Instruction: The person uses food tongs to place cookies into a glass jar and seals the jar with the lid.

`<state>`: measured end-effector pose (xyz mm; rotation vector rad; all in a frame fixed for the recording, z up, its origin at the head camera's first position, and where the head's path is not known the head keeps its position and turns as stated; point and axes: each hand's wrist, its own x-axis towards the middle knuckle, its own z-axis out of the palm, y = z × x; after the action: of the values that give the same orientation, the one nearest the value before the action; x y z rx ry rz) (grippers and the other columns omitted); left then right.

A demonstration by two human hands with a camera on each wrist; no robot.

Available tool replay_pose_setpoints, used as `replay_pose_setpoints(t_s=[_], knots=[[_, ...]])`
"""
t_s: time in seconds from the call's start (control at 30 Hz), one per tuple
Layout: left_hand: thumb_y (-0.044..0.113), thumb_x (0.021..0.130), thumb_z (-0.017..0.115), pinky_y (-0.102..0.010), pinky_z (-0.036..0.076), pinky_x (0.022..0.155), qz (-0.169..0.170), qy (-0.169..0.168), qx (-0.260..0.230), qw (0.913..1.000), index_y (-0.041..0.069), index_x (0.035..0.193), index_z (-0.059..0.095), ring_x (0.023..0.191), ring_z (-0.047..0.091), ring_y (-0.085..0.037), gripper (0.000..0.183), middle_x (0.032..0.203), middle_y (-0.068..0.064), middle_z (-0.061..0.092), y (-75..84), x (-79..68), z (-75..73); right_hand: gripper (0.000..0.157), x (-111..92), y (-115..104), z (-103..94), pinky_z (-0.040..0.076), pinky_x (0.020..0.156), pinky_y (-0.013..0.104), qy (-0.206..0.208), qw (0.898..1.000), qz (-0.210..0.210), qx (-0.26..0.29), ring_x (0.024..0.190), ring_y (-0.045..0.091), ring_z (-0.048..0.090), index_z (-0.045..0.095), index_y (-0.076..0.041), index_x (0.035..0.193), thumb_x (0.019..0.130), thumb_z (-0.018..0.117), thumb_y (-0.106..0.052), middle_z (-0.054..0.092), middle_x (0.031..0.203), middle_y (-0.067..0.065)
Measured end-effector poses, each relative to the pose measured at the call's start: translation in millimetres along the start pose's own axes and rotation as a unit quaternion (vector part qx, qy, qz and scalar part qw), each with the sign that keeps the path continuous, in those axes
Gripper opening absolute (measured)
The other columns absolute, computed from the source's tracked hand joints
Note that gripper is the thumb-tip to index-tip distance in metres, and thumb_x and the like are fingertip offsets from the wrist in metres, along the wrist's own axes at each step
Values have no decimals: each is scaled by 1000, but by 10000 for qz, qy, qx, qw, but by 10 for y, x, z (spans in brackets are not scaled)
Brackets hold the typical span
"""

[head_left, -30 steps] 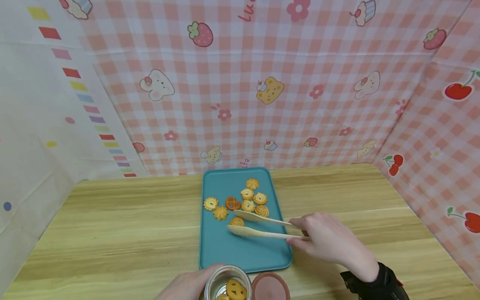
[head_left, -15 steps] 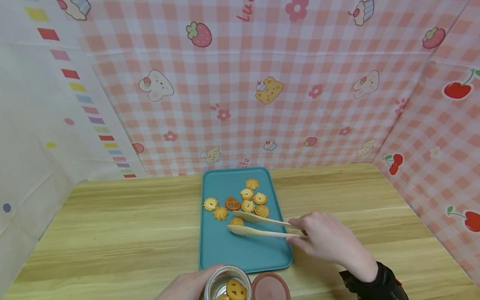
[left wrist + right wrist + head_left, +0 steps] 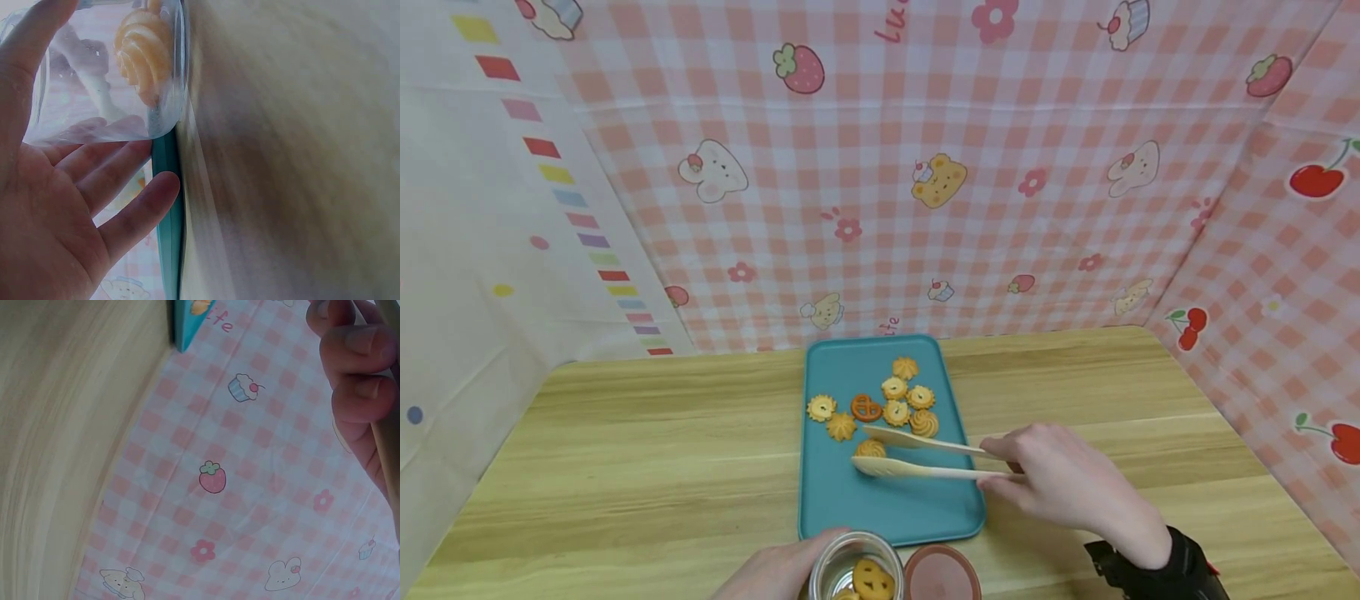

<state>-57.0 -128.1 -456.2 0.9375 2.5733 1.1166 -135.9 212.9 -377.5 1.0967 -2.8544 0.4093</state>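
Note:
My right hand (image 3: 1056, 479) holds wooden tongs (image 3: 917, 471) over the teal tray (image 3: 850, 508). The tong tips stand on either side of a swirled round cookie (image 3: 871, 449), which is partly hidden between them. In the right wrist view the curled fingers (image 3: 362, 400) grip the tongs' handle. My left hand (image 3: 775, 571) holds a clear jar (image 3: 829, 557) at the tray's near edge, thumb and fingers around its wall. Inside the jar are a pretzel-shaped cookie (image 3: 872, 579) and a swirled cookie (image 3: 144, 56).
Several cookies lie farther back on the tray, among them a brown pretzel (image 3: 866, 407) and a flower-shaped cookie (image 3: 841, 427). A reddish-brown round lid (image 3: 942, 575) sits right of the jar on the wooden table (image 3: 662, 467). Patterned cloth walls (image 3: 865, 183) stand around the table.
The tong tips and the swirled cookie between them have shifted slightly left and toward me. My left hand and the jar stay in place.

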Motion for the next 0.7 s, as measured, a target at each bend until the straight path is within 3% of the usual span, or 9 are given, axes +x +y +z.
replay_pose_setpoints(t_s=[0.2,0.43,0.7], knots=[[58,82,66,-30,51,75,-80,-65,-128,9999,38,136,47,98,59,-1,61,115,18,61,14,3,-4,12,-53,16,-116,20,44,16,168,9994,-155,242,49,-6,24,64,-27,88,86,71,-35,30,57,-19],[57,81,67,-30,51,75,-43,-19,-117,9999,38,137,47,97,59,0,62,115,19,61,6,-2,1,27,-137,42,-271,24,43,13,406,9979,-262,437,50,-8,25,71,-21,104,88,66,-42,32,59,-21],[57,81,67,-30,51,76,99,89,36,9999,38,138,46,98,59,-2,64,117,19,61,-17,-14,20,19,-225,26,-375,23,46,6,726,9898,-1022,672,53,-10,28,62,-33,100,85,72,-34,33,64,-23]])
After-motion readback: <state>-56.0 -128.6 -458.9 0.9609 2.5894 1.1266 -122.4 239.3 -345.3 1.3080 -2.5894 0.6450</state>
